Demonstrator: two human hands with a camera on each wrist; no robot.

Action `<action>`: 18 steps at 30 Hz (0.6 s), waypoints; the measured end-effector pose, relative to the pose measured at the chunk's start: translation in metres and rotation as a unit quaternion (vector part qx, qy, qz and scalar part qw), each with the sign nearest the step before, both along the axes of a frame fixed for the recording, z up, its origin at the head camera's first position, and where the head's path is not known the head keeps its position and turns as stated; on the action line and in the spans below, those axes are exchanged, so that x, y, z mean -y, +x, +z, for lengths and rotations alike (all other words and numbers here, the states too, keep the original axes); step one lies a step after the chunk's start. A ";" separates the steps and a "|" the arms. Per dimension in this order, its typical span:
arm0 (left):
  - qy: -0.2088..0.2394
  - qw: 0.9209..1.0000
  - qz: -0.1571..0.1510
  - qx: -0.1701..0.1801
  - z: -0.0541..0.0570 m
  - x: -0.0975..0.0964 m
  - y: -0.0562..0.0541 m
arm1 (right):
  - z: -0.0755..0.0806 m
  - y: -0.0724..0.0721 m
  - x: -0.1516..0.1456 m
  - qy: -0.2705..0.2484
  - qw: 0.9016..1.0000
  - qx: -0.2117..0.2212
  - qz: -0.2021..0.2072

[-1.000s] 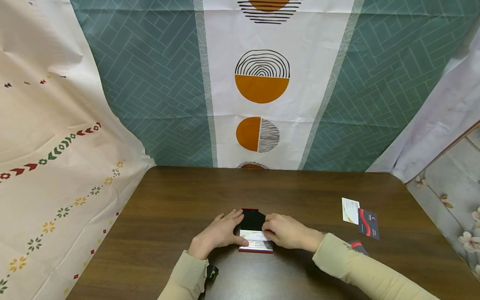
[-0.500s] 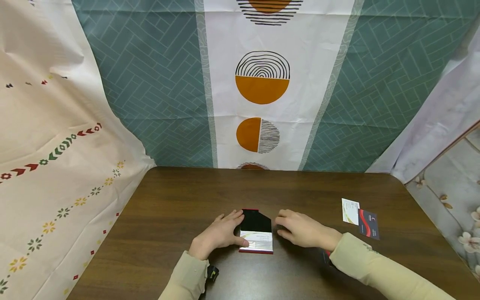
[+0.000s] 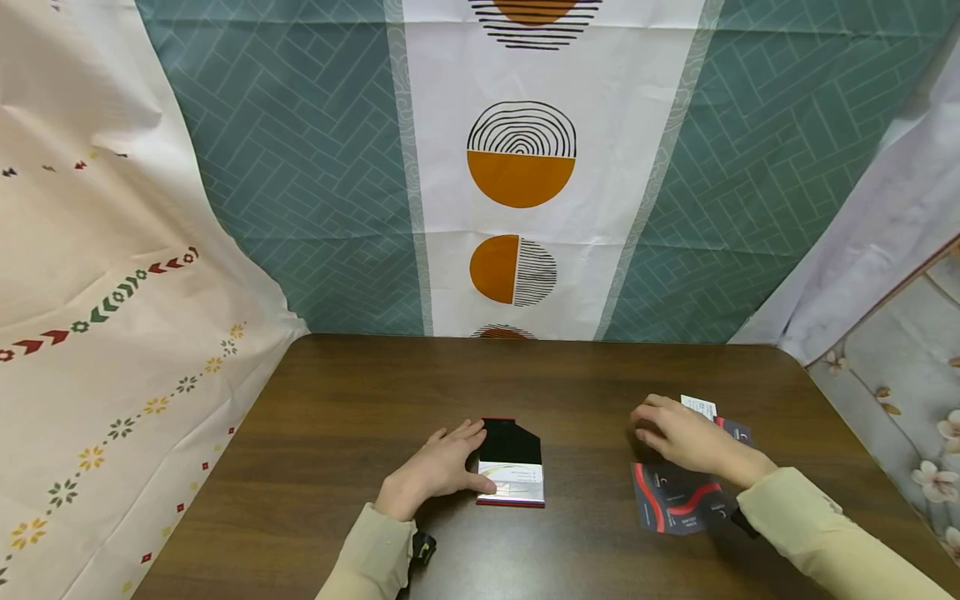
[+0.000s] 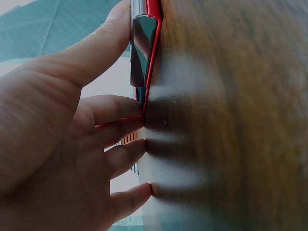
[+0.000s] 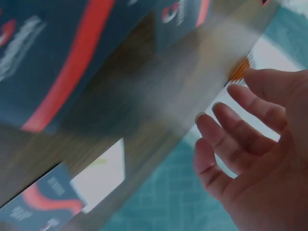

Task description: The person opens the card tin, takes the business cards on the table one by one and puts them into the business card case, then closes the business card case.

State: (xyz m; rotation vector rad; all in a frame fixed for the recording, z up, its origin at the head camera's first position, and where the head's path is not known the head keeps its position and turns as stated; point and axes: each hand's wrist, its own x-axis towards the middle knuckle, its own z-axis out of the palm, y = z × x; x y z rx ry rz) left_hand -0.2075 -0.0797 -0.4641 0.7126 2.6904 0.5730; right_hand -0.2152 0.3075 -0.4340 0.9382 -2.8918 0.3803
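A business card case (image 3: 513, 440) lies opened out on the table, black inside and red at its edges, with a white card (image 3: 525, 472) in its near part. My left hand (image 3: 435, 471) steadies it from the left: the thumb rests on the case, seen edge-on as metal and red (image 4: 142, 48) in the left wrist view, and the straight fingers meet the flap and tabletop. My right hand (image 3: 690, 437) hovers over the right side, fingers loosely bent, holding nothing. Dark business cards (image 3: 675, 504) with red stripes lie just below it; they loom large in the right wrist view.
Behind the right hand lie a white business card (image 3: 697, 406) and another dark card (image 3: 738, 430), both partly covered by the hand in the head view. The brown wooden table (image 3: 375, 392) ends at a patterned cloth (image 3: 517, 175) at the back.
My right hand has let go of the case and moved right, over the dark cards. The left hand and the case stay where they were.
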 end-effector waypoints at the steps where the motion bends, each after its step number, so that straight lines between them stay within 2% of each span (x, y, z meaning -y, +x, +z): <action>1: 0.000 1.000 0.001 0.000 0.000 0.000 0.000 | 0.001 0.000 -0.005 -0.002 1.000 0.001 -0.006; 6: -0.003 1.000 0.004 -0.001 0.000 0.000 0.000 | 0.006 0.003 -0.031 -0.020 0.999 -0.015 -0.041; 13: -0.009 1.000 0.004 0.000 -0.001 0.000 -0.001 | 0.007 0.005 -0.069 -0.057 0.992 -0.079 -0.080; 15: -0.009 1.000 0.005 0.002 -0.002 0.000 -0.001 | 0.005 0.008 -0.080 -0.060 0.989 -0.082 -0.105; 18: -0.013 1.000 0.003 0.004 -0.003 -0.002 0.000 | 0.002 0.017 -0.096 -0.056 0.984 -0.054 -0.160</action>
